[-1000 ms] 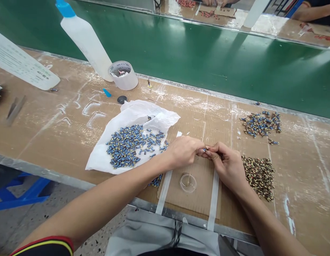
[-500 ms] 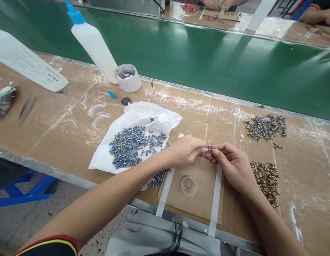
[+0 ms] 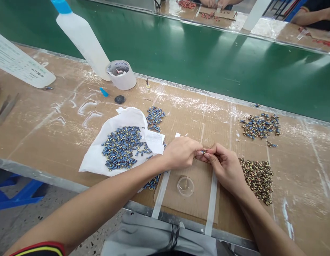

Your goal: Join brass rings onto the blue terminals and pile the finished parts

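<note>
1. Your left hand (image 3: pixel 181 153) and your right hand (image 3: pixel 225 167) meet at the centre of the frame, fingertips against fingertips, above the cardboard pad (image 3: pixel 199 204).
2. The small blue part (image 3: pixel 204 152) sits exactly between them, equally near to both hands.
3. Its long axis seems to run left to right, from one hand to the other, but it is too small to be sure.
4. Both hands are closed in a tight pinch on this part, with the other fingers curled in.
5. Your forearms come in from the lower left and lower right corners, with the wrists low.
6. The clear round dish (image 3: pixel 185 186) lies just below the hands. The pile of blue parts (image 3: pixel 119 147) is to the left and the brown pile (image 3: pixel 257 179) to the right.
</note>
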Demonstrator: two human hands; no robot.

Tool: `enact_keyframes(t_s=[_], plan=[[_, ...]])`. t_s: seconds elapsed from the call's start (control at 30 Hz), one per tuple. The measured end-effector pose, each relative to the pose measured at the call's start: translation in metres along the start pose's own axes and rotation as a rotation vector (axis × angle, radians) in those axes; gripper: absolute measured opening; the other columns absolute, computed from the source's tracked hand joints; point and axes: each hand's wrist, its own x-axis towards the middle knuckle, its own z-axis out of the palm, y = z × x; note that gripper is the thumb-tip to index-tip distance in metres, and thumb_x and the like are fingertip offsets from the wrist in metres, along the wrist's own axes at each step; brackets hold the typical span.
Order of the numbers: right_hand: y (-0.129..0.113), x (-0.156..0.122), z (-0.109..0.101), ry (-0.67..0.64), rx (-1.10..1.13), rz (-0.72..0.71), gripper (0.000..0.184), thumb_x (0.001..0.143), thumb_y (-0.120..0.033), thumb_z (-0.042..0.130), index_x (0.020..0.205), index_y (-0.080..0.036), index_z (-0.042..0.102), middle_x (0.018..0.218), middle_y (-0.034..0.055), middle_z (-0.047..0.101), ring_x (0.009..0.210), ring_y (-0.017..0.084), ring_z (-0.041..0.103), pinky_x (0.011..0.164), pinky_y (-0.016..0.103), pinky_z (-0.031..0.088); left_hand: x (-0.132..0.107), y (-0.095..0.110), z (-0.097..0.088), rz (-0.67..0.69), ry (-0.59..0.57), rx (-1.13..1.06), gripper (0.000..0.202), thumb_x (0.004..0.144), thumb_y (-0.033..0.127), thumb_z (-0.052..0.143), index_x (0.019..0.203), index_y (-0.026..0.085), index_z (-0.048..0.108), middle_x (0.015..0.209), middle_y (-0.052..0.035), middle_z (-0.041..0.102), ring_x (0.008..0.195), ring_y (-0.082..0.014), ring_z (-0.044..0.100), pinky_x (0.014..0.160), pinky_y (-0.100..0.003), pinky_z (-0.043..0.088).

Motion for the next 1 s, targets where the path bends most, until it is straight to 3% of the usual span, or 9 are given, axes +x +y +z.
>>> enact_keyframes(t_s=[0.2,0.4,0.53,0.63,0.73,0.8,0.87,0.93,1.0], plan=[[0.001,0.001,0.001,-0.007,-0.013,-0.027,0.017,0.094,-0.027,0.054,0.079,-0.02,0.058,0.077,0.0043,0.069,0.071,0.016,0.065,0.066,0.027,0.051,-0.002,-0.002,-0.004,0.029,-0.019,-0.031,0.015,0.079,0.009,0.05,0.076,0.017,0.062,0.078,-0.0037,0.068,0.074,-0.0184,0.06,0.061,-0.027,0.032],[-0.007,0.002,0.002,-0.004,0.066,0.005,0.017,0.095,-0.031,0.053,0.084,-0.02,0.059,0.079,0.0047,0.071,0.072,0.016,0.067,0.067,0.027,0.053,-0.003,-0.004,-0.014,0.013,-0.04,-0.195,0.024,0.093,0.018,0.045,0.081,0.015,0.066,0.079,-0.0043,0.068,0.076,-0.0159,0.06,0.066,-0.025,0.039],[-0.015,0.001,-0.006,0.033,0.136,0.008,0.018,0.093,-0.036,0.057,0.087,-0.019,0.062,0.08,0.0056,0.072,0.074,0.018,0.069,0.07,0.029,0.056,-0.009,0.005,-0.034,0.004,0.099,-0.342,0.021,0.095,0.024,0.051,0.108,0.016,0.065,0.098,-0.0056,0.069,0.087,-0.0154,0.062,0.076,-0.025,0.045],[-0.011,0.005,-0.025,0.17,0.153,0.015,0.021,0.088,-0.04,0.063,0.087,-0.019,0.062,0.079,0.0063,0.073,0.074,0.019,0.07,0.07,0.032,0.057,-0.032,0.018,-0.056,-0.029,0.279,-0.352,0.024,0.096,0.029,0.051,0.115,0.018,0.06,0.105,-0.0059,0.066,0.091,-0.0152,0.06,0.076,-0.026,0.046],[0.005,0.013,-0.052,0.363,0.071,0.04,0.026,0.085,-0.044,0.064,0.087,-0.018,0.062,0.081,0.0081,0.074,0.075,0.02,0.071,0.072,0.034,0.058,-0.073,0.026,-0.065,-0.14,0.336,-0.184,0.02,0.098,0.031,0.048,0.107,0.02,0.062,0.096,-0.0034,0.064,0.08,-0.014,0.057,0.068,-0.026,0.045],[0.021,0.019,-0.071,0.506,-0.08,0.085,0.029,0.084,-0.046,0.061,0.088,-0.017,0.064,0.082,0.0087,0.074,0.074,0.021,0.071,0.071,0.035,0.057,-0.103,0.025,-0.058,-0.194,0.293,-0.072,0.019,0.098,0.028,0.045,0.105,0.022,0.062,0.098,-0.0037,0.062,0.079,-0.0142,0.056,0.069,-0.027,0.046],[0.035,0.023,-0.087,0.599,-0.179,0.127,0.031,0.081,-0.046,0.062,0.088,-0.016,0.068,0.081,0.0095,0.074,0.073,0.023,0.069,0.071,0.036,0.055,-0.13,0.018,-0.044,-0.173,0.283,0.043,0.02,0.097,0.026,0.048,0.112,0.023,0.061,0.11,-0.0065,0.059,0.098,-0.019,0.056,0.084,-0.034,0.048],[0.045,0.026,-0.1,0.637,-0.245,0.157,0.03,0.078,-0.044,0.065,0.088,-0.016,0.072,0.079,0.0094,0.074,0.071,0.024,0.068,0.071,0.037,0.052,-0.147,0.009,-0.027,-0.167,0.266,0.186,0.031,0.092,0.029,0.057,0.123,0.027,0.057,0.128,-0.0099,0.051,0.117,-0.027,0.048,0.099,-0.046,0.043],[0.05,0.026,-0.108,0.65,-0.295,0.173,0.032,0.076,-0.042,0.066,0.094,-0.017,0.074,0.079,0.0089,0.074,0.07,0.023,0.067,0.07,0.037,0.051,-0.155,0.001,-0.014,-0.168,0.263,0.297,0.043,0.09,0.031,0.06,0.132,0.028,0.053,0.14,-0.0121,0.042,0.127,-0.0324,0.038,0.103,-0.053,0.039]])
